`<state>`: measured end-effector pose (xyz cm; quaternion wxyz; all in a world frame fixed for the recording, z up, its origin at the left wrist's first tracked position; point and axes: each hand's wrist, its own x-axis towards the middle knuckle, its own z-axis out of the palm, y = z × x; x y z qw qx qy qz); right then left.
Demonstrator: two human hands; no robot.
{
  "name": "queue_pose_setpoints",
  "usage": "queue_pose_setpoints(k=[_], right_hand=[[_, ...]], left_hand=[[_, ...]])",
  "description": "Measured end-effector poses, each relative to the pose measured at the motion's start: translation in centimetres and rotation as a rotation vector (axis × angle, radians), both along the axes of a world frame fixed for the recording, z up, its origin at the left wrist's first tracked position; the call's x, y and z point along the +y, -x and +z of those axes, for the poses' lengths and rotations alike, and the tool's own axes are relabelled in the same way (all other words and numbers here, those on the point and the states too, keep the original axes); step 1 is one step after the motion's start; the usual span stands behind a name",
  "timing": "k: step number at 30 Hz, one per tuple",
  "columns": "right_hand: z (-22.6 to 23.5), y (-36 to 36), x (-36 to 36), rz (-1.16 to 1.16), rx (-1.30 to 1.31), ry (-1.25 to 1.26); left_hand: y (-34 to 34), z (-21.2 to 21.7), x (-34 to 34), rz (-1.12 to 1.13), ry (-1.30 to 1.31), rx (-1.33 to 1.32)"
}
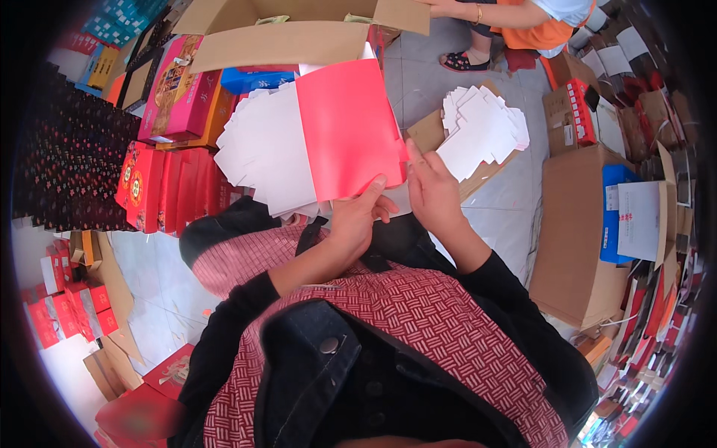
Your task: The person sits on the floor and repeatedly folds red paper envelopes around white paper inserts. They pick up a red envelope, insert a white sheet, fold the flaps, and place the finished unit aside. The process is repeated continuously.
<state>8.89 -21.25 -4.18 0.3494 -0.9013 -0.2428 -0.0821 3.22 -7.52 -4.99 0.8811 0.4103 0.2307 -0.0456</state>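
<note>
A glossy red cardboard sheet (347, 127) with a small tab on its right edge is tilted up in front of me. My left hand (357, 224) grips its lower edge, thumb on the red face and fingers curled beneath. At the right edge, my right hand (435, 190) pinches the small tab between thumb and index finger. Behind and left of the sheet lies a fanned pile of white die-cut cardboard sheets (258, 145). Another pile of white cut sheets (482, 123) rests to the right on a flat piece of brown cardboard (427, 133).
A large open brown carton (280, 46) stands ahead. Red boxes (160, 187) and a pink box (175, 93) are stacked at left. On the right stands another carton (571, 231) beside crowded boxes. A person in orange (515, 26) sits at the far right.
</note>
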Motion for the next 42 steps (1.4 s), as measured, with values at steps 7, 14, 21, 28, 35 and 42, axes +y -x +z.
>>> queue_pose_setpoints(k=[7,14,21,28,35,42], right_hand=[[0.3,0.1,0.1,0.085,-0.074,0.048],[0.3,-0.1,0.2,0.107,-0.165,0.115],[1.0,-0.3,0.1,0.143,-0.095,0.038],[-0.1,-1.6,0.6,0.095,0.205,-0.447],[-0.2,-4.1,1.4,-0.028,0.647,-0.628],[1.4,-3.6,1.4,0.09,0.774,-0.924]], left_hand=[[-0.1,0.5,-0.1,-0.02,-0.011,-0.02],[-0.2,0.1,-0.2,-0.038,0.007,0.005],[-0.3,-0.2,0.0,-0.058,0.035,0.003],[-0.5,0.2,-0.4,-0.055,0.05,0.049],[-0.4,0.8,-0.3,-0.145,0.029,0.077],[1.6,6.9,4.1,-0.6,-0.761,-0.577]])
